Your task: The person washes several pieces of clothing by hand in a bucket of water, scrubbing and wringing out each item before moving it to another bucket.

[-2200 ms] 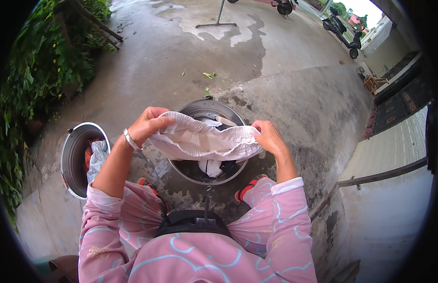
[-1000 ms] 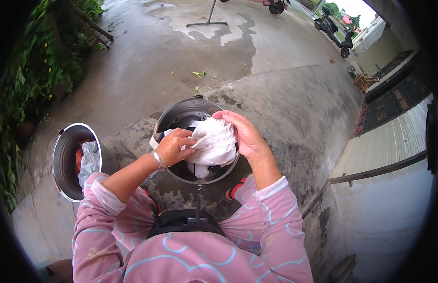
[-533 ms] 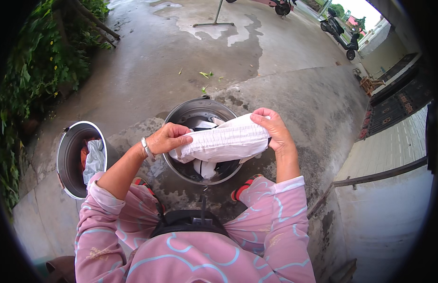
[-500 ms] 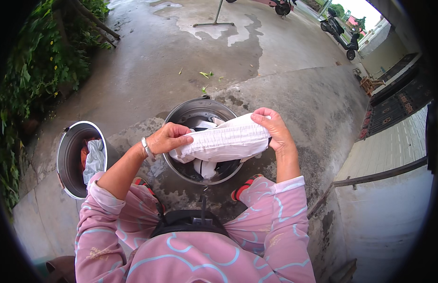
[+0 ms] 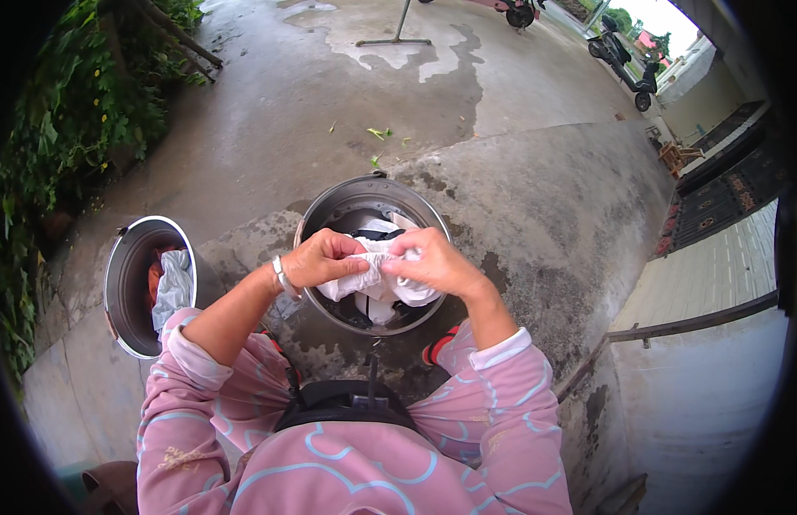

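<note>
Plainly, we saw a damp grey concrete floor [image 5: 544, 189] bearing a round silver metal bucket [image 5: 336, 204], with a second silver metal bucket [image 5: 125, 287] apart on its left. Over the first one's mouth, we saw a white gathered cloth [image 5: 371, 281] pinched between thumb and fingers by both the left hand [image 5: 317, 262] and right hand [image 5: 439, 264]. The left wore a silver-coloured bangle [image 5: 281, 273].

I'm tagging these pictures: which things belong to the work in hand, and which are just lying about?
Work in hand: white cloth; metal bucket beneath; white fabric inside; probably the second bucket.
Apparently unrelated: green scraps; metal stand; dark scooter.
</note>
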`<state>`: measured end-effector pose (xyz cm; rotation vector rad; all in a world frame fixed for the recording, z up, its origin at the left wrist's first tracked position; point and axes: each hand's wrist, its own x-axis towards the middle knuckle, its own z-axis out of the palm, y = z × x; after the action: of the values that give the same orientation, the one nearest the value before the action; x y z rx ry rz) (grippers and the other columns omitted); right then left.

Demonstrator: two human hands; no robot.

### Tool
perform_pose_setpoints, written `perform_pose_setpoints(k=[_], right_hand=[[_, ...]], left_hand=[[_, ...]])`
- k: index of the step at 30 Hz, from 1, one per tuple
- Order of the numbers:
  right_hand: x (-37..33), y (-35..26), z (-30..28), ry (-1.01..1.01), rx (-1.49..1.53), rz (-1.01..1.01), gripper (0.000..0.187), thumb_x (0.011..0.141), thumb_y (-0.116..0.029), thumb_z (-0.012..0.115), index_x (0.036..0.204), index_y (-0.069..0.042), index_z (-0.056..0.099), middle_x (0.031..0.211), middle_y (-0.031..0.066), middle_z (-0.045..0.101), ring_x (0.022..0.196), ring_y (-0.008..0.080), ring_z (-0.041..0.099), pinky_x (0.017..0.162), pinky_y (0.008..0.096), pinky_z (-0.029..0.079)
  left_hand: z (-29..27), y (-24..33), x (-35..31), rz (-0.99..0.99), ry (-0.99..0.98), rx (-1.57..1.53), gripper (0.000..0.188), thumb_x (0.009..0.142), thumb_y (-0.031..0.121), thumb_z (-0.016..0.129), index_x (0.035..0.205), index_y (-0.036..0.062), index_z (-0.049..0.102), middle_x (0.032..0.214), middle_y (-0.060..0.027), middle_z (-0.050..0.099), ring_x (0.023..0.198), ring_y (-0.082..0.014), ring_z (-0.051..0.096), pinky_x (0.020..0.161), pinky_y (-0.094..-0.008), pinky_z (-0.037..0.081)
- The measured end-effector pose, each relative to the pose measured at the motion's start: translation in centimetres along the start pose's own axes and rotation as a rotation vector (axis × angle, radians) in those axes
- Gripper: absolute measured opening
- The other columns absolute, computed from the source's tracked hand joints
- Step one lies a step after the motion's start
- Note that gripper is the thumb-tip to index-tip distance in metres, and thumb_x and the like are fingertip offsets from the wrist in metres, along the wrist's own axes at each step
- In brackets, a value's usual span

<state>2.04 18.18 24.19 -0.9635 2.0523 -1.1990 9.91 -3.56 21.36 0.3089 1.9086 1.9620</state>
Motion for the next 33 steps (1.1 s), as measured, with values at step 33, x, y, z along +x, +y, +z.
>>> perform_pose_setpoints(k=[33], right_hand=[[-1.0, -0.7, -2.1, -0.008, 0.122, -0.183, 0.025, 0.067, -0.010, 0.069, 0.057, -0.004, 0.047, 0.066, -0.0010, 0.045, 0.066, 0.0091, 0.043, 0.060, 0.0247, 0.033]], left_hand=[[-0.4, 0.8, -0.2, -0.017, -0.103, 0.065, 0.018, 0.082, 0.014, 0.064, 0.091, -0.0023, 0.064, 0.077, 0.0023, 0.062, 0.071, -0.0037, 0.052, 0.065, -0.0214, 0.046]])
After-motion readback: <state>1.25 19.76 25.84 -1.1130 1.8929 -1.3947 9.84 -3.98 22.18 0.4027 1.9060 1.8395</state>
